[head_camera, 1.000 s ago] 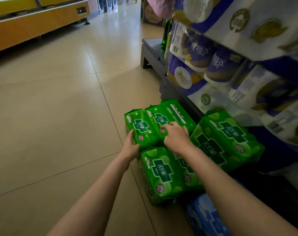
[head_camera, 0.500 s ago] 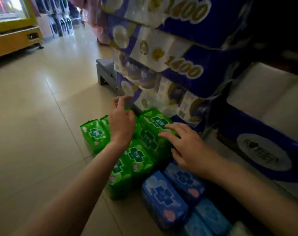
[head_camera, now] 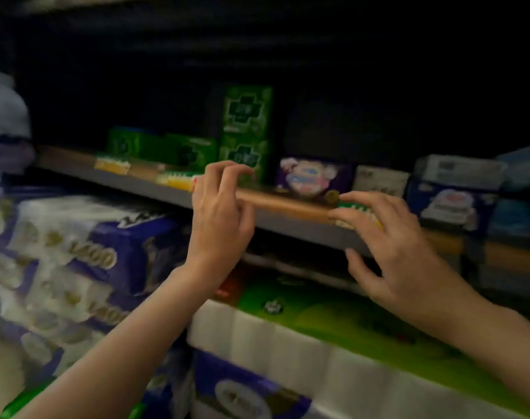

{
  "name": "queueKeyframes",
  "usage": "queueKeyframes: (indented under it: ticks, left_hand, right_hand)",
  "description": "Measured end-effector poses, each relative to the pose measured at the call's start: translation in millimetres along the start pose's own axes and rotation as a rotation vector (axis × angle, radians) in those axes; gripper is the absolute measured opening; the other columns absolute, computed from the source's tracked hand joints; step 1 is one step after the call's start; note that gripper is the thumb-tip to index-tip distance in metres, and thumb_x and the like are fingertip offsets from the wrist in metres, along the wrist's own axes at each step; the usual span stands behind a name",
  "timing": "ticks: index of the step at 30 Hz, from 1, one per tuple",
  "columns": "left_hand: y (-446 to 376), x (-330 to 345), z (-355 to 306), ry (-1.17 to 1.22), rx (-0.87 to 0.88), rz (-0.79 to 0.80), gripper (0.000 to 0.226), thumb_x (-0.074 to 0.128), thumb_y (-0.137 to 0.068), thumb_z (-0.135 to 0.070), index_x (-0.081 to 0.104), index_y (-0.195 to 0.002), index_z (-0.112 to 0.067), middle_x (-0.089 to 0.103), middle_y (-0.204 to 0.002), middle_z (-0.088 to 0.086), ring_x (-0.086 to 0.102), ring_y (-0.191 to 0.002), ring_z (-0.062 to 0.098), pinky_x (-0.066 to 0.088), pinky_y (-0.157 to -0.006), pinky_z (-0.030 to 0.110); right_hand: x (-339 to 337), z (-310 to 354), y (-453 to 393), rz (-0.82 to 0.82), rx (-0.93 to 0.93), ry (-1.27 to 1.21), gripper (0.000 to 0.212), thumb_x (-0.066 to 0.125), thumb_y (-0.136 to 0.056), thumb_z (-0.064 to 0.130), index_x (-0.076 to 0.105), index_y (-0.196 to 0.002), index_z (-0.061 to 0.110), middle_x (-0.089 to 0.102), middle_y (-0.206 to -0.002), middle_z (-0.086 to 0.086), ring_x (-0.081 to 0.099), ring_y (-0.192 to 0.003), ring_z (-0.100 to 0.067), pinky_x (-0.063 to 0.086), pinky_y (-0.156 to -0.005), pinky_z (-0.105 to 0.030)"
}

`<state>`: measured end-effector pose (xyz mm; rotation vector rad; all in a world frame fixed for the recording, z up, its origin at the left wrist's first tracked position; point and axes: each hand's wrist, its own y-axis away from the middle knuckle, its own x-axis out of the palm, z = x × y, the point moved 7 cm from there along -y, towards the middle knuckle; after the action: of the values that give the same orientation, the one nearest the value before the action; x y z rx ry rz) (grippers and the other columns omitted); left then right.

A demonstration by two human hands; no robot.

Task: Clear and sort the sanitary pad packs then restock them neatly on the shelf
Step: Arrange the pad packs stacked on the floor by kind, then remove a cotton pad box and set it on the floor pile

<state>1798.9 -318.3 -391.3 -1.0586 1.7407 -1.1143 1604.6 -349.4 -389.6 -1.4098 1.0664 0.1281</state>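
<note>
The picture is blurred and dark. Green sanitary pad packs [head_camera: 247, 132] stand stacked on a dim shelf [head_camera: 291, 222], with lower green packs [head_camera: 164, 148] to their left. A purple pack [head_camera: 313, 177] sits just right of the stack. My left hand [head_camera: 221, 210] is raised in front of the shelf edge, fingers curled near the bottom of the green stack, holding nothing I can see. My right hand [head_camera: 387, 246] hovers at the shelf edge below the purple pack, fingers spread and empty.
Large blue-and-white tissue roll packs [head_camera: 85, 261] fill the lower left. A green-topped white bundle [head_camera: 318, 322] lies under the shelf. More boxed packs [head_camera: 451, 201] stand on the shelf to the right. Price labels [head_camera: 112, 165] line the shelf edge.
The view has swung up from the floor packs to the shelf. Both hands have left the green and blue packs on the floor and risen to the shelf edge, empty.
</note>
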Motion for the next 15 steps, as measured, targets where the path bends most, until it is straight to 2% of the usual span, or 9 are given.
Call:
queueKeyframes:
  ticks: [2, 3, 5, 7, 10, 15]
  left_hand:
    - [-17.6, 11.1, -13.2, 0.006, -0.009, 0.027, 0.039, 0.046, -0.077, -0.007, 0.052, -0.115, -0.007, 0.047, -0.116, 0.011, 0.046, -0.104, 0.025, 0.038, -0.089, 0.038]
    - [-23.4, 16.5, -18.4, 0.008, -0.02, 0.049, 0.039, 0.045, -0.077, -0.009, 0.052, -0.116, -0.007, 0.046, -0.116, 0.01, 0.046, -0.103, 0.024, 0.037, -0.087, 0.036]
    - [-29.9, 26.9, -27.9, 0.001, -0.018, 0.096, 0.039, 0.043, -0.077, -0.012, 0.052, -0.116, -0.009, 0.046, -0.115, 0.009, 0.046, -0.101, 0.023, 0.039, -0.084, 0.037]
    - [-34.4, 37.1, -35.3, -0.026, -0.015, 0.145, 0.041, 0.042, -0.078, -0.017, 0.052, -0.117, -0.01, 0.046, -0.115, 0.008, 0.046, -0.101, 0.024, 0.04, -0.083, 0.039]
    - [-46.4, 52.8, -45.5, -0.057, -0.012, 0.198, 0.036, 0.044, -0.083, -0.017, 0.051, -0.117, -0.013, 0.045, -0.118, 0.006, 0.045, -0.104, 0.024, 0.032, -0.084, 0.033]
    - [-72.8, 89.7, -67.8, -0.094, -0.011, 0.307, 0.036, 0.051, -0.089, -0.019, 0.044, -0.125, -0.021, 0.039, -0.123, 0.0, 0.04, -0.111, 0.019, 0.029, -0.088, 0.03]
  right_hand:
    - [-21.9, -22.1, -12.1, -0.02, 0.083, -0.006, 0.036, 0.054, -0.089, 0.027, 0.05, -0.125, 0.025, 0.04, -0.131, 0.005, 0.032, -0.125, -0.015, 0.028, -0.101, -0.032]
    - [-26.8, -37.3, -19.6, 0.023, 0.164, -0.012, 0.035, 0.055, -0.091, 0.033, 0.048, -0.126, 0.029, 0.038, -0.132, 0.007, 0.03, -0.126, -0.014, 0.028, -0.102, -0.032]
    - [-24.7, -77.0, -31.0, 0.202, 0.396, -0.022, 0.04, 0.053, -0.09, 0.045, 0.045, -0.127, 0.033, 0.038, -0.136, 0.006, 0.03, -0.129, -0.016, 0.03, -0.102, -0.033]
    - [-20.8, -112.4, -37.8, 0.331, 0.559, -0.053, 0.045, 0.052, -0.09, 0.048, 0.045, -0.13, 0.03, 0.039, -0.139, -0.001, 0.036, -0.13, -0.021, 0.034, -0.097, -0.031]
    - [-15.3, -151.4, -45.2, 0.411, 0.623, -0.035, 0.056, 0.055, -0.091, 0.04, 0.036, -0.141, 0.022, 0.038, -0.144, -0.006, 0.039, -0.13, -0.022, 0.035, -0.094, -0.026]
    - [13.7, -189.9, -50.2, 0.514, 0.609, -0.055, 0.066, 0.056, -0.093, 0.029, 0.022, -0.148, 0.017, 0.024, -0.153, -0.005, 0.029, -0.138, -0.022, 0.027, -0.108, -0.027]
